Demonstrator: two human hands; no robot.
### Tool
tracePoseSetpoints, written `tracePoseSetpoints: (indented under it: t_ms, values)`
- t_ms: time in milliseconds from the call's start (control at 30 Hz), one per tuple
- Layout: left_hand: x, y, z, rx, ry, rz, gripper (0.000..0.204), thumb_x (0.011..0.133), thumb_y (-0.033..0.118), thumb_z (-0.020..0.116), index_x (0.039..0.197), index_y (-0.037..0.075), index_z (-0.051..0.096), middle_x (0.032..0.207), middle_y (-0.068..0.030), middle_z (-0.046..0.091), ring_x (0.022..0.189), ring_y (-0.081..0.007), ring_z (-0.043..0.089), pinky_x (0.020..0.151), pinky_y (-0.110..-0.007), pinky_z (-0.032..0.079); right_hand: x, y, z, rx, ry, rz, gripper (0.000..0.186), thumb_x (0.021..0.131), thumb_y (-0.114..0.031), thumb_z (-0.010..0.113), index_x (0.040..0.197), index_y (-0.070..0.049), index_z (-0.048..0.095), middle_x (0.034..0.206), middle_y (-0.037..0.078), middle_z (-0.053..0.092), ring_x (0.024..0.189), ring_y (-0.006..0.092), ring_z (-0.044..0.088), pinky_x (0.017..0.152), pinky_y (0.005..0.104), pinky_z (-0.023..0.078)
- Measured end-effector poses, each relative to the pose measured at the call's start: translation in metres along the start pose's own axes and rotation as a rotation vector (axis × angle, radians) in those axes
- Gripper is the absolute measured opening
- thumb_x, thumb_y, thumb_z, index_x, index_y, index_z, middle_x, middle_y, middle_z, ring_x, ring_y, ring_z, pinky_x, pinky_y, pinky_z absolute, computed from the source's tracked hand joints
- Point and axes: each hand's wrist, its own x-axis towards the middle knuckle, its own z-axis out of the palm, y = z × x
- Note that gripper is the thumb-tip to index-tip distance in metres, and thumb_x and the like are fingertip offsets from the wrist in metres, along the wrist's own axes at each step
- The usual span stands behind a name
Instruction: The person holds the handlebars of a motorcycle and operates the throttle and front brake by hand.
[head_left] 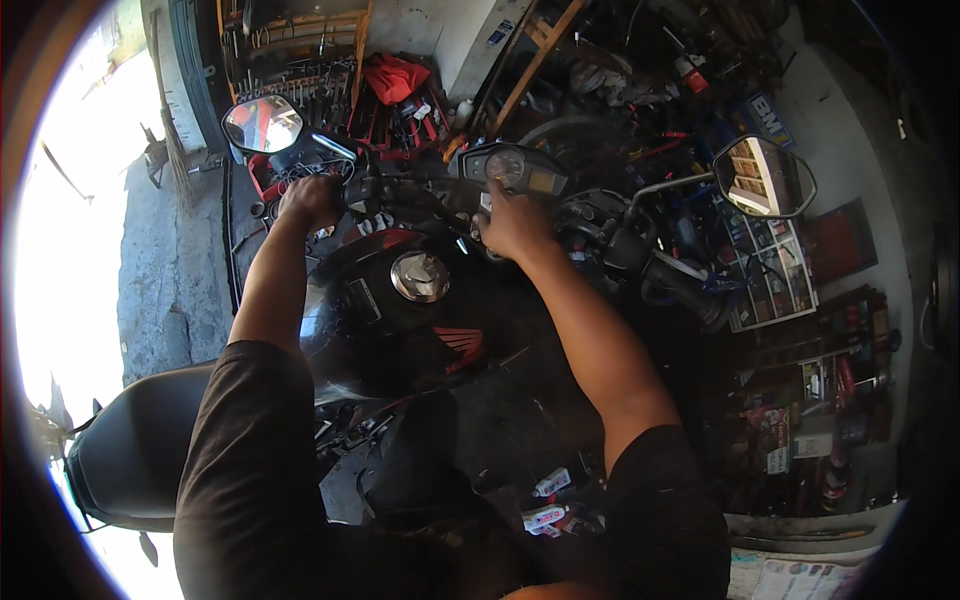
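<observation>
A black motorcycle stands in front of me, its fuel tank [385,300] carrying a round silver filler cap [420,277] and a red wing emblem. My left hand [312,203] is closed around the left handlebar grip, which it mostly covers. At the middle of the handlebar, just below the instrument cluster [508,168], my right hand [515,225] has its thumb and fingers bent in a pinch. A small pale thing shows beside those fingers, too small to name. The right handlebar grip [690,290] is free of any hand.
Mirrors stand at the left [263,124] and right [765,177]. A tool rack [300,75] and red cloth [395,78] are at the back. Shelves with parts [820,400] line the right. White tubes [545,517] lie below. The seat [140,450] extends left; a broom [175,150] leans there.
</observation>
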Motion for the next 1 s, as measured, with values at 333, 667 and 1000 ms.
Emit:
tracePoseSetpoints:
  t_ms: [333, 667, 1000]
  values:
    - [0.009, -0.008, 0.009, 0.043, -0.025, 0.015, 0.037, 0.084, 0.025, 0.065, 0.120, 0.015, 0.070, 0.117, -0.0201, 0.073, 0.115, -0.0400, 0.068, 0.100, -0.052, 0.053, -0.155, 0.082, -0.151, -0.531, 0.305, 0.103, 0.069, 0.075, -0.053, 0.086, 0.119, -0.005, 0.065, 0.097, 0.016, 0.075, 0.095, 0.0386, 0.073, 0.084, 0.0509, 0.057]
    - [0.010, -0.011, 0.012, 0.060, 0.038, 0.080, 0.036, 0.081, 0.022, 0.066, 0.114, 0.009, 0.069, 0.113, -0.0234, 0.072, 0.111, -0.0422, 0.067, 0.096, -0.054, 0.053, -0.152, 0.102, -0.134, -0.367, 0.112, 0.216, 0.063, 0.071, -0.062, 0.085, 0.090, -0.003, 0.075, 0.086, 0.019, 0.076, 0.088, 0.0372, 0.076, 0.083, 0.0469, 0.058]
    - [0.006, -0.009, 0.012, 0.051, 0.054, 0.086, 0.038, 0.081, 0.020, 0.064, 0.116, 0.009, 0.070, 0.113, -0.0238, 0.072, 0.112, -0.0425, 0.067, 0.096, -0.053, 0.053, -0.152, 0.102, -0.134, -0.377, 0.106, 0.252, 0.057, 0.073, -0.060, 0.084, 0.090, -0.007, 0.078, 0.087, 0.017, 0.076, 0.088, 0.0356, 0.076, 0.082, 0.0447, 0.058]
